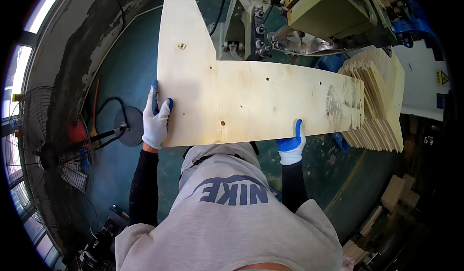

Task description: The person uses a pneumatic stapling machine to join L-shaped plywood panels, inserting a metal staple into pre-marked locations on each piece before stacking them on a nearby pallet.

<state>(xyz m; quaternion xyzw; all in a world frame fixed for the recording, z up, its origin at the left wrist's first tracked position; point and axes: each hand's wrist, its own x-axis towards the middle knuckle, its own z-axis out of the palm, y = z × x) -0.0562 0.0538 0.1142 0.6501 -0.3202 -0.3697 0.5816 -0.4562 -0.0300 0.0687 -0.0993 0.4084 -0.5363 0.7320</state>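
A large pale plywood panel (pixel 251 99), cut in an L-like shape with small drilled holes, lies flat in front of me at chest height. My left hand (pixel 155 121), in a white and blue glove, grips the panel's left edge near its near corner. My right hand (pixel 291 145), gloved the same way, holds the panel's near edge from below, fingers curled over it. The panel's right end rests on a stack of similar cut plywood pieces (pixel 379 102). Its long arm points away from me on the left.
A green-grey woodworking machine (pixel 309 14) stands just beyond the panel. A floor fan (pixel 48 155) with a round base (pixel 129 120) is at my left on the green floor. More wood offcuts (pixel 398 191) lie at the lower right.
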